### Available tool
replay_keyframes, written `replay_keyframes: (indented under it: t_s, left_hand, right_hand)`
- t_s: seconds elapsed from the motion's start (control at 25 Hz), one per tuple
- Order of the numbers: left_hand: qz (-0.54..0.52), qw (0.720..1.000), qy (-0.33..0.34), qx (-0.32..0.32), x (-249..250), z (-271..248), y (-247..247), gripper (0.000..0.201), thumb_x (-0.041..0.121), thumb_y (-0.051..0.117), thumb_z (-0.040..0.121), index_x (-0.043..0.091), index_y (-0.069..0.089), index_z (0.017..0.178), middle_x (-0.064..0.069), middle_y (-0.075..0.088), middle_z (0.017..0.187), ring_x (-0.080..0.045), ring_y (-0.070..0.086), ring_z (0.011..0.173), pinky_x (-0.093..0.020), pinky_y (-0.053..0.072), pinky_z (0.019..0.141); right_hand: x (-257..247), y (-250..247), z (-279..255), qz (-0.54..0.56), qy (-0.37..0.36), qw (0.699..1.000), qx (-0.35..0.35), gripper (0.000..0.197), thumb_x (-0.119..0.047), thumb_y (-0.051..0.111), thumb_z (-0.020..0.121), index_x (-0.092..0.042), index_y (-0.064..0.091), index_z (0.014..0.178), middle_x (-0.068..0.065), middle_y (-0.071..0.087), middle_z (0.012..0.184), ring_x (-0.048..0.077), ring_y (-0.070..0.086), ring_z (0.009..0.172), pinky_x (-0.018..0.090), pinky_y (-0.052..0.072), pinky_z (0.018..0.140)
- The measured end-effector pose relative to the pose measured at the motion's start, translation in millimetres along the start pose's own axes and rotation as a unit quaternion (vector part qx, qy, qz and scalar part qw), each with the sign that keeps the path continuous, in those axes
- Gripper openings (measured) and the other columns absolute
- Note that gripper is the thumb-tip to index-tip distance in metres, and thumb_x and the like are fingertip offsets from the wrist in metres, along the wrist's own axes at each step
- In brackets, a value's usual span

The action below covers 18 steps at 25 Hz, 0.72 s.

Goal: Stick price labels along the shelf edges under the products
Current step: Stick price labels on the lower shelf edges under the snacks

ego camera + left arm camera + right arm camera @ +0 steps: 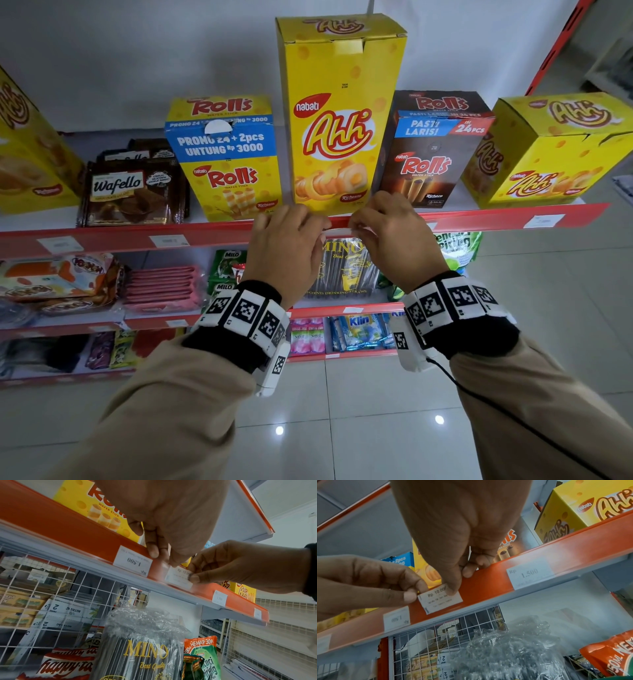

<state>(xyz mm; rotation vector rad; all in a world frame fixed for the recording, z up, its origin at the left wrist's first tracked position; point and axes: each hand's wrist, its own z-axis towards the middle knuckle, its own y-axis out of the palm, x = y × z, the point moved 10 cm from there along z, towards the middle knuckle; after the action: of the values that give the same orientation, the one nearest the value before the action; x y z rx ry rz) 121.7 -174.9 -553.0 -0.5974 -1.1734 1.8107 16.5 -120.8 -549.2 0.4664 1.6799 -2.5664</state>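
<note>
Against the red shelf edge (212, 233), directly under the tall yellow Ahh box (337, 113), a white price label (440, 598) is held. Its long axis is laid along the edge, slightly tilted, with the print "Rp. 10.000" upright. Its one end is pinched by the left hand (287, 246), while its other end is pressed by the thumb of the right hand (390, 236). From the head view the label is hidden behind both hands; only in the wrist views are it and a neighbouring "1.500" label (530, 573) legible.
</note>
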Motion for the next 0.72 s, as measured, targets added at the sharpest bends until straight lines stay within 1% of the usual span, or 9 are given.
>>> replay_keyframes:
  t_s: [0.12,0.28,0.44,0.6,0.72]
  left_hand:
    - [0.008,1.0,0.004,0.003,0.0,1.0,0.6,0.014,0.023,0.054,0.09,0.02,0.064,0.098,-0.002,0.056,0.095,-0.026,0.052,0.093,-0.038,0.032,0.077]
    - [0.018,1.0,0.01,0.011,1.2,1.9,1.6,0.015,0.023,0.056,0.089,0.018,0.067,0.098,-0.003,0.055,0.093,-0.026,0.052,0.092,-0.039,0.034,0.076]
    - [0.011,0.999,0.02,0.026,1.0,1.4,0.5,0.014,0.022,0.058,0.087,0.017,0.067,0.096,-0.004,0.055,0.091,-0.028,0.052,0.09,-0.038,0.032,0.075]
    - [0.002,1.0,0.015,0.021,-0.8,-0.1,0.0,0.016,0.023,0.056,0.086,0.018,0.059,0.1,-0.001,0.055,0.093,-0.025,0.05,0.09,-0.036,0.032,0.075]
    - [0.005,0.999,0.027,0.021,-1.1,-0.2,-3.0,0.013,0.022,0.055,0.086,0.018,0.06,0.096,-0.002,0.054,0.09,-0.027,0.05,0.088,-0.038,0.033,0.075]
  right_hand:
    - [-0.6,-1.7,-2.5,-0.008,-0.005,1.0,0.015,0.009,-0.01,0.063,0.087,-0.005,0.069,0.09,0.013,0.06,0.093,0.033,0.051,0.09,0.043,0.048,0.063]
    - [-1.3,-4.1,-5.9,-0.005,-0.006,0.999,0.038,0.008,-0.009,0.062,0.088,-0.005,0.068,0.09,0.013,0.061,0.092,0.033,0.052,0.088,0.043,0.048,0.063]
    - [-1.5,-2.0,-6.2,-0.017,-0.005,0.999,0.045,0.008,-0.008,0.064,0.086,-0.005,0.07,0.09,0.014,0.061,0.091,0.034,0.053,0.087,0.041,0.049,0.061]
    - [1.2,-3.0,-8.3,0.0,0.007,0.998,0.059,0.01,-0.005,0.061,0.087,-0.006,0.069,0.093,0.013,0.062,0.093,0.034,0.053,0.089,0.042,0.048,0.066]
    - [0.9,-3.8,-10.8,-0.003,0.015,0.998,0.059,0.015,-0.001,0.06,0.087,-0.006,0.07,0.097,0.014,0.063,0.096,0.034,0.054,0.094,0.044,0.05,0.068]
